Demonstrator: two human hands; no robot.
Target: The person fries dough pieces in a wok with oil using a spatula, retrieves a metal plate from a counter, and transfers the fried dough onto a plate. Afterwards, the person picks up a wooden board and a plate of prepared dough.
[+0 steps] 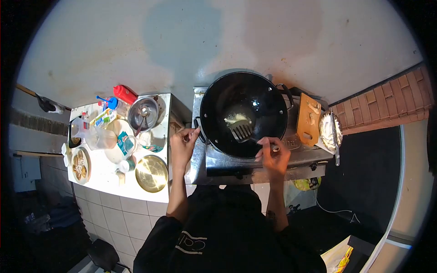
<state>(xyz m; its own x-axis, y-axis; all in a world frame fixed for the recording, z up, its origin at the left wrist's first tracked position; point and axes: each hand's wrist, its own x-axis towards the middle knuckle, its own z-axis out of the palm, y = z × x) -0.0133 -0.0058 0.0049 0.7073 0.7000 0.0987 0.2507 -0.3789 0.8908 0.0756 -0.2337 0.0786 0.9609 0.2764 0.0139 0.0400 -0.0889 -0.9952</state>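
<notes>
Slotted spatula (242,131) is showing a dark, broad blade, lying inside the black wok (269,119), left of its middle. Right hand (275,157) is grasping the spatula over the wok's near-right side; left hand (183,142) is pinching the wok's left handle (196,121). Blade is pointing far-left, long axis running diagonally, tip nearing a pale patch (235,119). Bare wok wall is stretching toward far and right rims; a wooden board (309,116) is sitting just right.

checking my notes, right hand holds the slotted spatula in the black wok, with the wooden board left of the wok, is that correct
Not quite: the wooden board is right of the black wok in the head view. The rest holds.
</notes>
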